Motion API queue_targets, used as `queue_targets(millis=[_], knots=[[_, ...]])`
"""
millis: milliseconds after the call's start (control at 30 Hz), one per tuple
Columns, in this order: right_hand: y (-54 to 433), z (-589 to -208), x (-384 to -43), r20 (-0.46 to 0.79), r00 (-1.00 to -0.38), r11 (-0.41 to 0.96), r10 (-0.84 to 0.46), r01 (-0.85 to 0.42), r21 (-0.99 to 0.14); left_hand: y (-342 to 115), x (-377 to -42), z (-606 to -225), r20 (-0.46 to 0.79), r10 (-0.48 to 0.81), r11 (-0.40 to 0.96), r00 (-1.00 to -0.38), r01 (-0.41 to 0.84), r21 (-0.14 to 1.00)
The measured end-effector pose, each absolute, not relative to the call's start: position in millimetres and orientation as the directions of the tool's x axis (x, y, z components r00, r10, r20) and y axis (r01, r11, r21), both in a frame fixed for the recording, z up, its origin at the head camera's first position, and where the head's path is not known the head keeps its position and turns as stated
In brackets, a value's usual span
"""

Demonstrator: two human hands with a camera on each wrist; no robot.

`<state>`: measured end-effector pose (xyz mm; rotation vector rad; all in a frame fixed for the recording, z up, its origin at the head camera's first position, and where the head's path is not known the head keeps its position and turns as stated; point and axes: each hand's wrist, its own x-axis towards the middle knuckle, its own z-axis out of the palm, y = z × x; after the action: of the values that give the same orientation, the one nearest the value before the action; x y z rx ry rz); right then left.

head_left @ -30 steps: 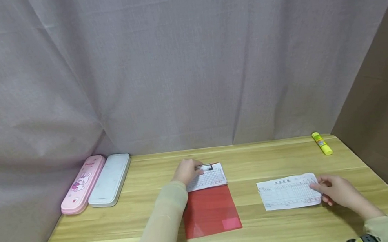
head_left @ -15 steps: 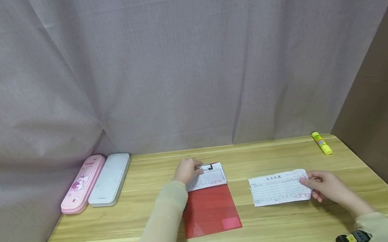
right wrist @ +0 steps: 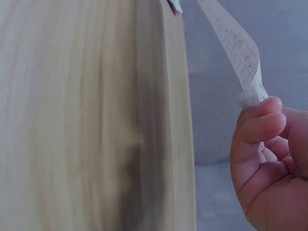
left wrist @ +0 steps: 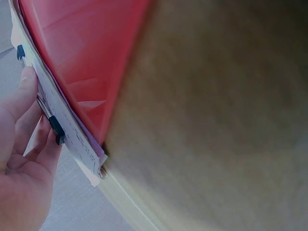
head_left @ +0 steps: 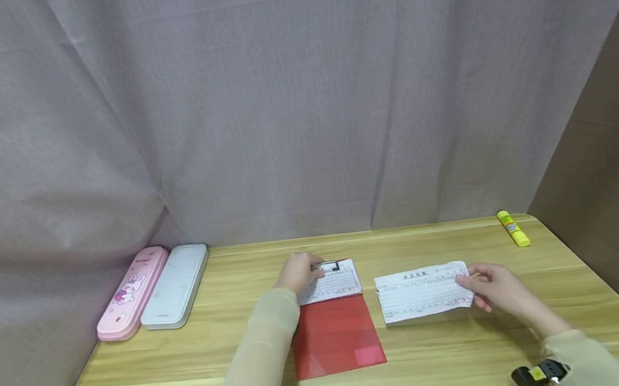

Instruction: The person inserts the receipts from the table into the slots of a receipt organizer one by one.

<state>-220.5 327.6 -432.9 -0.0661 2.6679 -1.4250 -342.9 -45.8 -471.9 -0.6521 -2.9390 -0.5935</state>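
Observation:
A red clipboard (head_left: 336, 335) lies on the table, with printed slips (head_left: 333, 286) across its top end. At that end my left hand (head_left: 298, 272) pinches the metal clip (head_left: 335, 266); the left wrist view shows its thumb (left wrist: 28, 79) on the clip and fingers at the other side. Right of the clipboard, my right hand (head_left: 495, 290) holds a printed paper form (head_left: 419, 293) above the table, thumb and fingers pinching its right edge. In the right wrist view, the form (right wrist: 238, 48) rises from the pinching fingers, its corner slightly curled.
A pink pencil case (head_left: 130, 297) and a white case (head_left: 175, 289) lie side by side at the left. A yellow glue stick (head_left: 513, 229) lies at the back right. Grey cloth (head_left: 278, 108) hangs behind the table (head_left: 446, 361).
My right hand has carried the paper form left and slightly back, closer to the clipboard. My left hand has stayed at the clip.

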Motion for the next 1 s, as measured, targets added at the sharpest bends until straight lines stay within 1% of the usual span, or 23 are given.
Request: queue_targets(millis=[167, 400, 633, 1000], knots=[[314.9, -433.8, -225.8, -0.078, -0.991, 0.532, -0.109, 0.008, -0.847, -46.9, -342.1, -472.2, 0.165, 0.397, 0.833, -0.903, 0.43, 0.349], [293.4, -438.8, -236.2, -0.096, -0.993, 0.511, -0.075, 0.044, -0.858, -46.6, -342.6, -472.6, 0.164, 0.395, 0.83, -0.904, 0.428, 0.357], [268.8, -447.2, -247.0, -0.07, -0.996, 0.488, -0.06, 0.032, -0.872, -45.5, -343.5, -473.2, 0.16, 0.392, 0.831, -0.906, 0.423, 0.361], [231.0, -457.0, -260.0, -0.116, -0.992, 0.451, -0.047, 0.082, -0.889, -44.5, -342.4, -471.5, 0.142, 0.372, 0.839, -0.917, 0.398, 0.37]])
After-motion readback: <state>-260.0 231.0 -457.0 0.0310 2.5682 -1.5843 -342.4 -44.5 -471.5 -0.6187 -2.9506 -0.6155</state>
